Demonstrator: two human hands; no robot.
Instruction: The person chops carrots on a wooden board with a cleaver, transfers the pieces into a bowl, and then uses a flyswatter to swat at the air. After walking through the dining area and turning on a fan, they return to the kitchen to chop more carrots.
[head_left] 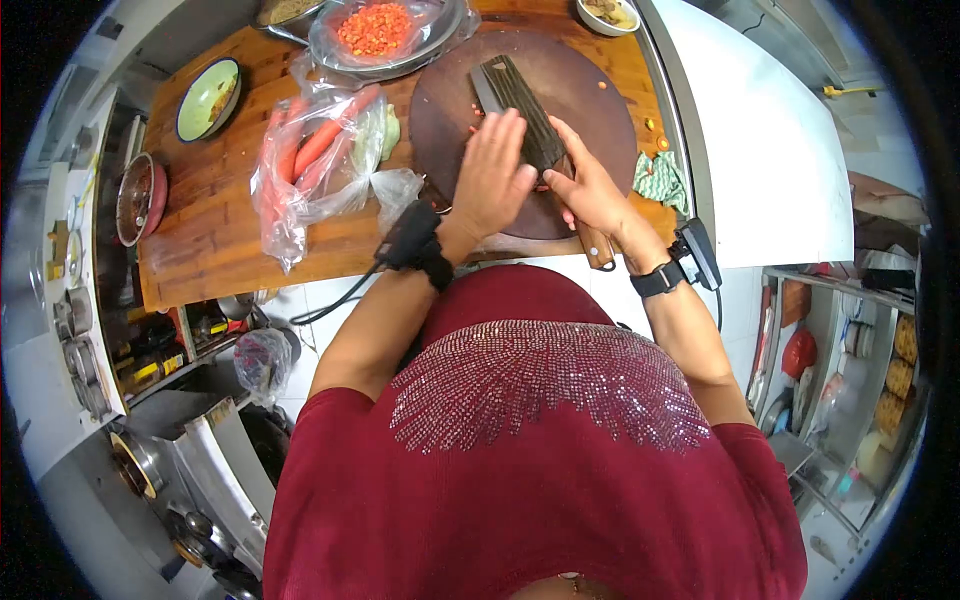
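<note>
A cleaver (pixel 532 118) with a dark, streaked blade lies at a slant over the round brown chopping board (pixel 600 130), its wooden handle (pixel 597 246) towards me. My right hand (pixel 592 192) grips it where blade meets handle, thumb and forefinger at the heel of the blade. My left hand (pixel 492 172) is stretched out, fingers together, alongside the blade's left edge. Small red bits show by the blade and between my hands. Left of the board, a clear plastic bag (pixel 345 195) holds red sausage-like pieces (pixel 325 140) and something pale green.
Behind the board stands a metal basin (pixel 440 45) lined with plastic, holding chopped red pieces (pixel 375 30). A green bowl (pixel 208 98) and a reddish bowl (pixel 142 200) are at the left. A checked cloth (pixel 660 180) lies right of the board, below a white bowl (pixel 625 28) at the back.
</note>
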